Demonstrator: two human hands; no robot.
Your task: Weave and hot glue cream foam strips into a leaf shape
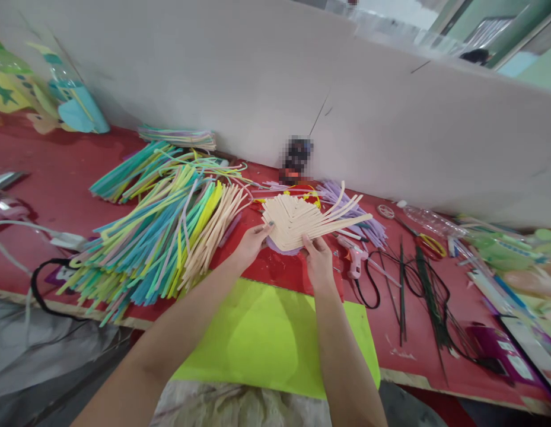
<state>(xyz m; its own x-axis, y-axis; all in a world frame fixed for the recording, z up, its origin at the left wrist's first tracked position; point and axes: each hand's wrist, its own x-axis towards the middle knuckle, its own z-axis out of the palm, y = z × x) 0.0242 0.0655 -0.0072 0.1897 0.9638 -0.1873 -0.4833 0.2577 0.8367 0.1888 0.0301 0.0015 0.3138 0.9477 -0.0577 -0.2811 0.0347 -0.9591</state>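
A cream woven piece (290, 219) made of pipe cleaners is between my two hands above the red table, its strips meeting in V-shaped rows. Several loose strip ends fan out from it to the right. My left hand (252, 243) pinches its left edge. My right hand (318, 254) grips its lower right edge, close to where the loose ends start. Part of a purple piece (275, 246) shows below the cream one; whether I hold it too, I cannot tell. Close to my right hand lies a pink glue gun (356, 258).
A big heap of coloured pipe cleaners (155, 237) spreads on the left, and a purple bundle (346, 207) lies behind. Yellow-handled scissors (430, 244), a clear bottle (435, 220) and green stems (429, 290) are on the right. A lime-green sheet (266, 338) covers the table's front edge.
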